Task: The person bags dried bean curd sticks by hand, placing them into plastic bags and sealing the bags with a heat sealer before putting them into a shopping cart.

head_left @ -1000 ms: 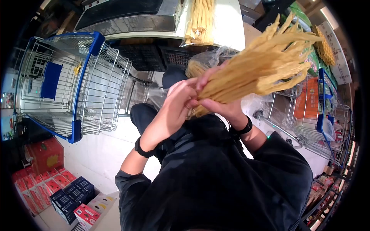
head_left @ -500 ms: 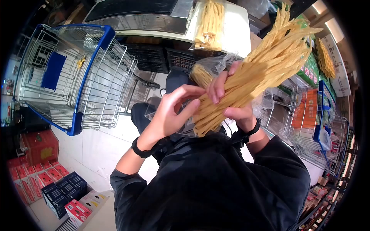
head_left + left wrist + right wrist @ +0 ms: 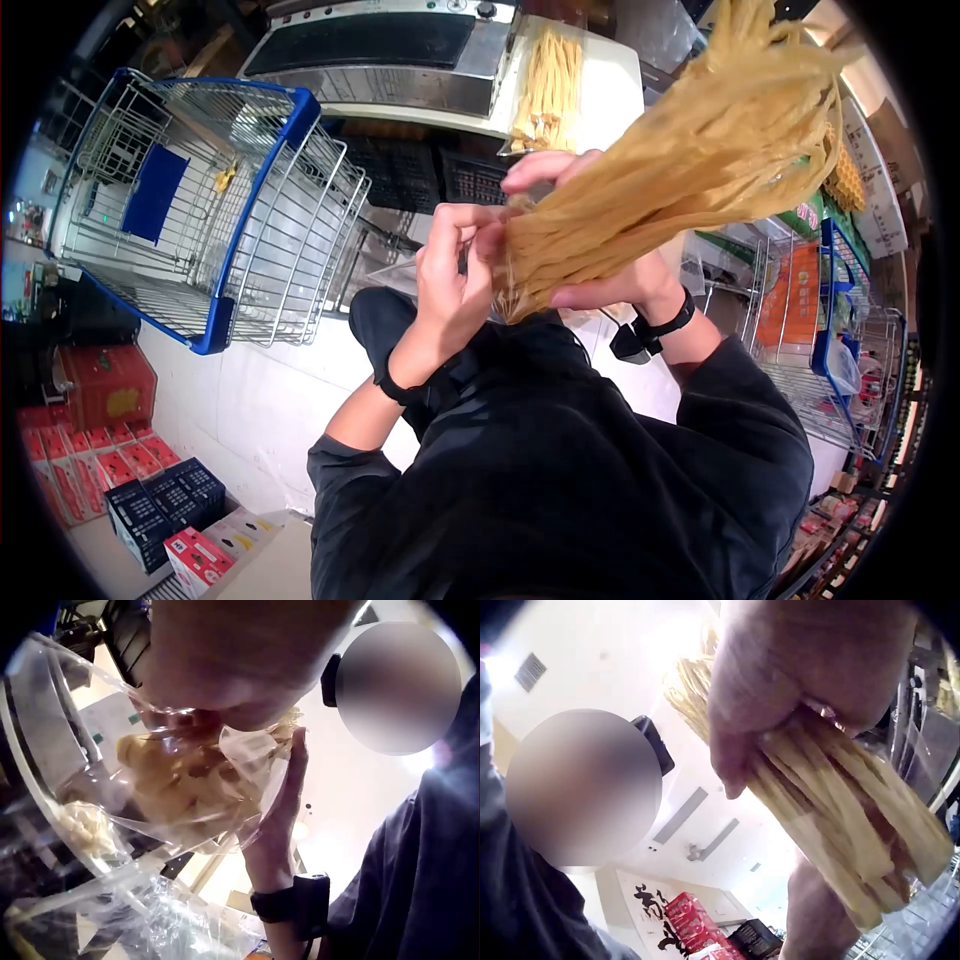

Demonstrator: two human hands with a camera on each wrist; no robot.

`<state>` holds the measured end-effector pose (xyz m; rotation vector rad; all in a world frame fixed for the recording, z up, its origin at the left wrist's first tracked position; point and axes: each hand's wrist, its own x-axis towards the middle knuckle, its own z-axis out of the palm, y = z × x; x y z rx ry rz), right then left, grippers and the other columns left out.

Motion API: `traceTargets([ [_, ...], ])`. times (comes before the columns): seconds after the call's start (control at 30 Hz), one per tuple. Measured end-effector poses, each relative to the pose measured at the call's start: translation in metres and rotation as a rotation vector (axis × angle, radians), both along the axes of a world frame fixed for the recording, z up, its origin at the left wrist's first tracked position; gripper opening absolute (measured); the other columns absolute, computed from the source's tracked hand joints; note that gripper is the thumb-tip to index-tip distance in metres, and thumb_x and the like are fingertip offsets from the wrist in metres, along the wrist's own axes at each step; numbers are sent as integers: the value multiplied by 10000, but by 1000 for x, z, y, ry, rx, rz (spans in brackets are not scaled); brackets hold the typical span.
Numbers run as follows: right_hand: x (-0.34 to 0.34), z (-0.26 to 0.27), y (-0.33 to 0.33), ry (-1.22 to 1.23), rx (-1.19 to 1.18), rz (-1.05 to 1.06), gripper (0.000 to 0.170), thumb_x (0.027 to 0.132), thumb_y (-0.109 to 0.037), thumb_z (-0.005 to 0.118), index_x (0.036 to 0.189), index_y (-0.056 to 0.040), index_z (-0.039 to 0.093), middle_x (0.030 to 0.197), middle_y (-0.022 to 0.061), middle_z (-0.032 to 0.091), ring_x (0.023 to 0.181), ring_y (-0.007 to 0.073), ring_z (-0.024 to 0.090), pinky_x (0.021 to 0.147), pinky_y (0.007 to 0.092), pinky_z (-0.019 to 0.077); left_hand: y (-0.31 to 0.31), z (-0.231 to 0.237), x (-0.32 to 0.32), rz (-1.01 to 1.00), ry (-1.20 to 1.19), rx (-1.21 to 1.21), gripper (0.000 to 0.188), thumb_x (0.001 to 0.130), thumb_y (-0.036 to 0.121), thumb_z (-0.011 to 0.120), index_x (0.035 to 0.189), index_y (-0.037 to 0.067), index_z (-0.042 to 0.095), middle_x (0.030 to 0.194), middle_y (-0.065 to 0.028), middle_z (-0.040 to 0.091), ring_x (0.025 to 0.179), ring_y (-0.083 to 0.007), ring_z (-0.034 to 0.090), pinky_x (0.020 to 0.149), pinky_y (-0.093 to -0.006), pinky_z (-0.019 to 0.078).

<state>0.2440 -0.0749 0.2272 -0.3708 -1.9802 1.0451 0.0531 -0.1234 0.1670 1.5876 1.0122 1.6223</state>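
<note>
A thick bundle of yellow dried bean curd sticks (image 3: 680,170) slants up to the right in the head view, its even end low over the lap. My right hand (image 3: 635,280) grips the bundle, thumb along the lower side; the right wrist view shows that hand (image 3: 802,682) wrapped round the sticks (image 3: 840,817). At the even end my left hand (image 3: 455,260) pinches the edge of a clear plastic bag (image 3: 508,290). In the left wrist view the stick ends (image 3: 180,787) show through the bag's film (image 3: 255,757), below the left hand (image 3: 232,660).
Another bagged bundle (image 3: 550,90) lies on the white counter (image 3: 615,90), beside a metal-edged machine (image 3: 380,60). A blue-rimmed shopping cart (image 3: 215,210) stands at left, a second cart (image 3: 825,330) at right. Red and dark boxes (image 3: 165,500) are stacked at lower left.
The left hand has opened off the bundle's end, then closed on the bag film there. The right hand has kept hold as the bundle swung; clear film now covers its even end.
</note>
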Motion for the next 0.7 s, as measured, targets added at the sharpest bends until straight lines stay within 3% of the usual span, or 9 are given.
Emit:
traceTargets([
  [0.13, -10, 35, 3, -66, -127, -22, 711, 704, -273, 915, 1301, -9, 634, 1357, 147, 582, 1251, 247, 561, 1059, 374, 465, 7, 24, 3, 60, -84, 101, 148, 1087, 122, 566, 1117, -18, 527, 949, -106, 703, 842, -146, 687, 761, -285, 548],
  [0.17, -13, 44, 5, -78, -209, 12, 703, 700, -245, 908, 1299, -7, 629, 1350, 144, 590, 1249, 242, 565, 1061, 375, 465, 13, 21, 3, 69, -77, 139, 193, 1108, 206, 545, 1140, 28, 478, 938, -39, 621, 787, -59, 593, 667, -213, 465],
  [0.27, -15, 44, 24, -115, -250, 101, 717, 695, -177, 893, 1324, 1, 599, 1323, 137, 618, 1240, 242, 592, 1059, 388, 483, 20, 21, 3, 83, -166, 67, 187, 1115, 207, 528, 1145, 34, 464, 936, -53, 620, 778, -58, 580, 655, -205, 443],
  [0.33, -20, 45, 28, 6, -406, 198, 749, 702, -169, 895, 1353, 13, 572, 1334, 142, 627, 1226, 259, 621, 1064, 398, 497, 24, 18, 6, 140, -140, 130, 189, 1118, 206, 522, 1144, 34, 450, 921, -70, 622, 780, -67, 588, 663, -204, 447],
  [0.47, -30, 46, 28, 133, -488, 134, 839, 703, -186, 910, 1416, 42, 530, 1425, 194, 599, 1335, 314, 589, 1135, 455, 478, 23, 19, 9, 249, -265, 55, 173, 1122, 179, 504, 1136, 24, 426, 959, -93, 638, 818, -97, 602, 724, -242, 477],
  [0.53, -31, 45, 32, 170, -480, 133, 774, 752, -149, 878, 1414, 55, 534, 1370, 212, 639, 1303, 341, 620, 1131, 465, 490, 21, 20, 12, 345, -257, 55, 165, 1126, 176, 492, 1134, 26, 422, 987, -112, 643, 855, -105, 602, 763, -242, 473],
  [0.6, -34, 47, 30, 169, -464, -92, 652, 797, -109, 843, 1365, 61, 572, 1253, 192, 703, 1154, 308, 704, 1029, 414, 560, 24, 16, 15, 359, -267, 74, 169, 1127, 178, 489, 1137, 24, 420, 978, -108, 627, 847, -100, 580, 759, -235, 458],
  [0.63, -38, 54, 26, 175, -399, -131, 566, 804, -69, 842, 1307, 55, 610, 1137, 152, 743, 996, 242, 740, 907, 357, 593, 27, 13, 15, 392, -276, 108, 172, 1128, 180, 490, 1139, 23, 420, 964, -96, 612, 830, -97, 567, 741, -239, 453],
  [0.7, -44, 58, 25, 196, -372, -133, 566, 782, -84, 882, 1270, 46, 626, 1129, 133, 743, 988, 217, 733, 893, 341, 594, 29, 14, 15, 421, -280, 147, 176, 1128, 182, 491, 1141, 22, 420, 950, -85, 597, 814, -94, 553, 723, -243, 449],
])
